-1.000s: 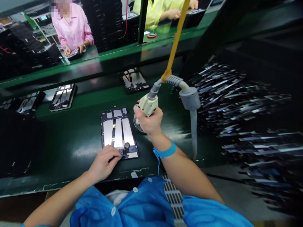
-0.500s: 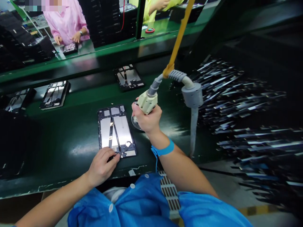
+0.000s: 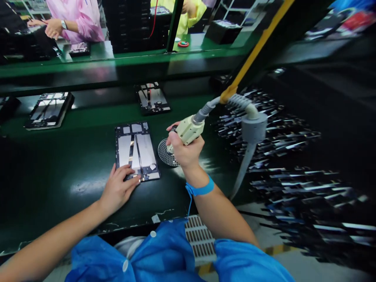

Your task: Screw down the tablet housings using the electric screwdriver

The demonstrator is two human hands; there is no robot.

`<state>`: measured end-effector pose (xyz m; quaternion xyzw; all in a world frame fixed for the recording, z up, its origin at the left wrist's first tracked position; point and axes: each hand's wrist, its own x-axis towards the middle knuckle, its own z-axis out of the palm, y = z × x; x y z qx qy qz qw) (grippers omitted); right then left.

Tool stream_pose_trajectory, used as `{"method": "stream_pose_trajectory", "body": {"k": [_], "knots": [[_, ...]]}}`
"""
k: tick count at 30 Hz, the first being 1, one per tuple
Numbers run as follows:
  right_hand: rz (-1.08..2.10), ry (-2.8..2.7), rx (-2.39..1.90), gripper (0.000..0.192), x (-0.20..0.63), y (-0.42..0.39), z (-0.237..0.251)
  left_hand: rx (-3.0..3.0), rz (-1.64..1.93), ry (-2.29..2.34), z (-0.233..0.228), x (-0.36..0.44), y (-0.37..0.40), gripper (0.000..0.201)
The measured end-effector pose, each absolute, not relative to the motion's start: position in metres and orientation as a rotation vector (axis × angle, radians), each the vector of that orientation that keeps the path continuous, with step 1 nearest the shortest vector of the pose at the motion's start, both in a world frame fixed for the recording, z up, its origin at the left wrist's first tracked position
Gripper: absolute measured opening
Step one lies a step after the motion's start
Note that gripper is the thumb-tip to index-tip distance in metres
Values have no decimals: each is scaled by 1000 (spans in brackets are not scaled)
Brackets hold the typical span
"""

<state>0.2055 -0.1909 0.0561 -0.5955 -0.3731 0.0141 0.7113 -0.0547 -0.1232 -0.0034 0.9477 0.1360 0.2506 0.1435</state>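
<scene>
Only the head view here. Left hand (image 3: 119,187) lies flat and loose on the near left corner of the tablet (image 3: 135,150), fingers spread over its edge, pressing rather than gripping. The tablet is a flat rectangle with the back off: dark frame, two shiny silver metal panels inside with a thin dark strip running down between them, small grey patches along the far end. It sits on the glossy dark green bench (image 3: 73,172), about mid-scene.

Right hand (image 3: 185,150) is clenched around the screwdriver (image 3: 188,131), a chunky cream plastic body, tilted, nose pointing down-left. A ribbed grey hose (image 3: 237,102) curls off its back end into a matte grey cylinder (image 3: 254,127), and a yellow strap (image 3: 255,51) runs up to the far right. Blue wristband (image 3: 199,190) on that wrist, with a thin cord dangling.

Just right of the tablet, under the right hand, there's a round dark perforated disc (image 3: 166,152), partly hidden.

Farther back, two more opened tablets lie on the belt (image 3: 102,98), one at far left (image 3: 48,110), one centre (image 3: 152,98). Across the line, a person in a pink sleeve (image 3: 82,19). The right side is motion-blurred streaks; can't tell what's there.
</scene>
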Motion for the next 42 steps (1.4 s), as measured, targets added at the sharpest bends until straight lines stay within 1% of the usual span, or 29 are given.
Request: {"method": "stream_pose_trajectory", "body": {"k": [2,5,16,28,32,36,39,42], "knots": [[19,-822,-1345,18,205,-195,53,2706,745,390,-5,-43,-109,17],[-19,-783,-1382,20,205,-203,47,2696,762,417,-5,-34,-100,17],[-37,-700,-1315,20,209,-204,42,2661,696,407,-3,-38,-103,21],[-31,-660,-1387,26,211,-204,39,2659,698,390,-2,-38,-103,22],[-61,-690,-1370,22,213,-203,40,2648,710,390,-4,-36,-103,21],[-97,-708,-1313,18,200,-203,58,2625,735,399,-6,-33,-104,20],[-31,-748,-1215,17,176,-200,73,2607,729,413,-5,-30,-105,21],[160,-843,-1113,22,151,-196,77,2589,735,415,-5,-29,-105,21]]}}
